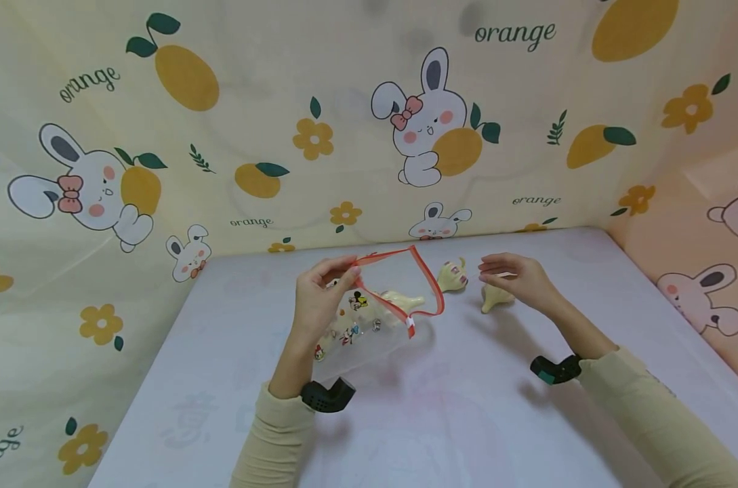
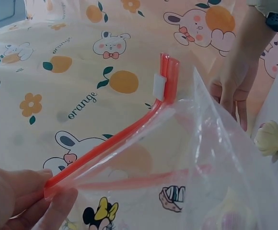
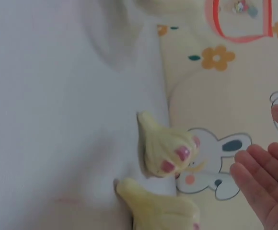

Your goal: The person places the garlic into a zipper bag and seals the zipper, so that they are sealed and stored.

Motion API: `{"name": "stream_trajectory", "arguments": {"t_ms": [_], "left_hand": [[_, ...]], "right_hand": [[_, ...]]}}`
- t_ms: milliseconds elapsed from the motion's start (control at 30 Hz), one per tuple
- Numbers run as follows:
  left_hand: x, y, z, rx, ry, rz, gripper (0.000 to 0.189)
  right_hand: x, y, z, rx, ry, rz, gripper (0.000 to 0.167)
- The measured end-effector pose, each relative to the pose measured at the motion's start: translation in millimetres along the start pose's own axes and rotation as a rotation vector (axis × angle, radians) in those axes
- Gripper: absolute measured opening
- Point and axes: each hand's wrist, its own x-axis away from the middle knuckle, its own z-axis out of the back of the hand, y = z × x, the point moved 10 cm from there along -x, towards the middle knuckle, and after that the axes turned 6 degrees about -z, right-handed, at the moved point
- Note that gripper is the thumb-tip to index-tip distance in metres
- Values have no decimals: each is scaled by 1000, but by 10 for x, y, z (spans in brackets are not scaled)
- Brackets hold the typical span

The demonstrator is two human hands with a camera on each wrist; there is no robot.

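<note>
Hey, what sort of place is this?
Probably a makeshift indoor filming corner: a pale-covered table, rabbit-printed sheets behind and beside it, and a black camera worn on each wrist.

Behind the pale table (image 1: 466, 420) rises a cream sheet (image 1: 247, 41) printed with white rabbits (image 1: 428, 129), oranges (image 1: 188, 78) and yellow flowers (image 1: 304, 139).

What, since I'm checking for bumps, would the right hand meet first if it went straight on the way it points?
The right hand would likely meet the loose garlic bulb nearer the bag first; depth is unclear, so it may pass above.
</note>
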Motion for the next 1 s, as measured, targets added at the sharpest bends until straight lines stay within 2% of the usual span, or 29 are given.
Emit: {"name": "stream_trajectory", "arguments": {"t_ms": [267, 600, 733, 900, 1000], "left_hand": [[-1, -1, -6, -1, -4, -5, 25], [-1, -17, -4, -2, -4, 9, 26], [-3, -3, -5, 4, 1, -8, 26], [4, 19, -5, 3, 7, -33, 26], [7, 22, -5, 4, 6, -35, 25]], "right_hand": [[-39, 143, 93, 5, 34, 2, 41], [-47, 178, 175, -1, 60, -2, 39], [-49, 192, 210, 21, 88, 4, 37], [-54, 272, 226, 65, 97, -34, 40], [-58, 319, 230, 51, 99, -48, 42]]}}
